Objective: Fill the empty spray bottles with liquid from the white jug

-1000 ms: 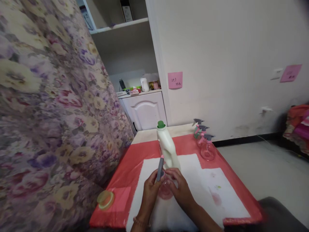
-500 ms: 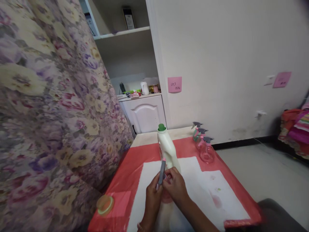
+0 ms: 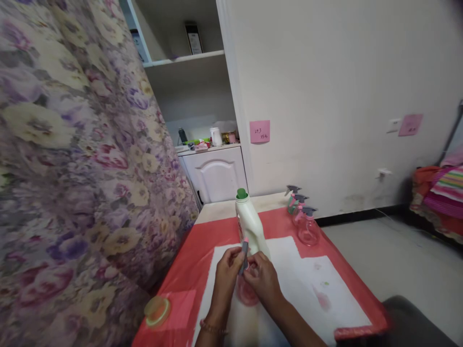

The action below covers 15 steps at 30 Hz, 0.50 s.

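Observation:
My left hand [image 3: 226,274] pinches the grey spray head [image 3: 245,251], which has a pink nozzle tip. Its fingers are closed around the head's side. My right hand [image 3: 265,282] has its fingers closed at the neck of a clear pink spray bottle [image 3: 248,295], just below the head. The collar is mostly covered by my fingers, so I cannot tell how tightly the head sits. Right behind my hands stands a large white jug [image 3: 251,220] with a green spout in its open mouth.
Several pink and green spray bottles [image 3: 308,232] line the table's right edge. White paper [image 3: 289,274] with wet stains covers part of the red tablecloth [image 3: 181,270]. A round yellowish container [image 3: 157,311] lies at the left. A floral curtain [image 3: 90,193] hangs close by.
My left hand has moved up the spray head, its fingers now higher on the grey part. My right hand stays at the neck. The view has shifted slightly.

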Each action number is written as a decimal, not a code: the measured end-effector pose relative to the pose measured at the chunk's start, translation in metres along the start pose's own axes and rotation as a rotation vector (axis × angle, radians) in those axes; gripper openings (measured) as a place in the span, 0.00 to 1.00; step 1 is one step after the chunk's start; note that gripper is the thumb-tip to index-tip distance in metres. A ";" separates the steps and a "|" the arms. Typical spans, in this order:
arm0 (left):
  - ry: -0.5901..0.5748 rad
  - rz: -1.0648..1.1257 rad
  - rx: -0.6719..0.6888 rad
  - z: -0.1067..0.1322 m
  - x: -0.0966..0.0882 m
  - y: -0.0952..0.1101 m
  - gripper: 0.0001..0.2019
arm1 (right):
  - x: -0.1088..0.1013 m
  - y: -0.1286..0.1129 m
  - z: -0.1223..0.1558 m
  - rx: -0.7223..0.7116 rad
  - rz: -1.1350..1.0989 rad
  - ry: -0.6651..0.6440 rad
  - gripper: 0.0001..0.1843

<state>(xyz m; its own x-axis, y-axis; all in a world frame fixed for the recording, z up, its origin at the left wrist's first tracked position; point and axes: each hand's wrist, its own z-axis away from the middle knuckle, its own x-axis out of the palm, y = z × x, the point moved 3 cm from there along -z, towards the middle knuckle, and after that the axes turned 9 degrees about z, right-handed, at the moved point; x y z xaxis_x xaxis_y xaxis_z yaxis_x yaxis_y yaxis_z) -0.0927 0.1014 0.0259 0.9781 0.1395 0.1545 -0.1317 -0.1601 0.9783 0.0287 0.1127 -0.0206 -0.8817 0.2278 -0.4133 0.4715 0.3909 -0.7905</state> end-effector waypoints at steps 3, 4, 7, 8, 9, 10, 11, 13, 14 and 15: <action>-0.041 0.051 -0.020 -0.003 0.007 -0.001 0.18 | 0.001 0.000 0.000 0.007 -0.019 0.008 0.07; -0.045 0.064 -0.022 -0.003 0.008 -0.002 0.18 | 0.001 0.001 0.000 0.010 -0.029 0.008 0.07; -0.043 0.090 -0.025 0.000 0.008 -0.004 0.18 | 0.001 0.001 0.000 0.017 -0.072 0.001 0.07; -0.037 0.095 -0.024 0.000 0.007 -0.004 0.18 | 0.001 0.002 0.001 0.017 -0.090 -0.006 0.08; -0.030 0.097 -0.023 0.001 0.007 -0.004 0.18 | 0.001 0.002 0.002 0.014 -0.109 -0.014 0.09; -0.021 0.098 -0.021 0.001 0.007 -0.004 0.18 | 0.000 0.001 0.003 0.006 -0.129 -0.025 0.11; -0.013 0.098 -0.018 0.001 0.007 -0.004 0.18 | 0.000 0.001 0.004 -0.004 -0.150 -0.036 0.13; 0.000 0.095 -0.011 0.001 0.008 -0.003 0.17 | -0.001 0.001 0.005 -0.027 -0.189 -0.055 0.16; 0.003 0.095 -0.009 0.001 0.008 -0.003 0.17 | -0.002 0.001 0.005 -0.033 -0.207 -0.062 0.16; 0.003 0.093 -0.009 0.001 0.009 -0.003 0.17 | -0.002 0.001 0.005 -0.033 -0.222 -0.066 0.14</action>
<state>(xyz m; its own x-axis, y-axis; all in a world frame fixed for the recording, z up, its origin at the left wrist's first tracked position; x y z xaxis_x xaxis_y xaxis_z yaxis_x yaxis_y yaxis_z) -0.0838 0.1018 0.0243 0.9611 0.1277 0.2450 -0.2232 -0.1639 0.9609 0.0312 0.1083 -0.0228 -0.9627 0.0745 -0.2603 0.2651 0.4540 -0.8506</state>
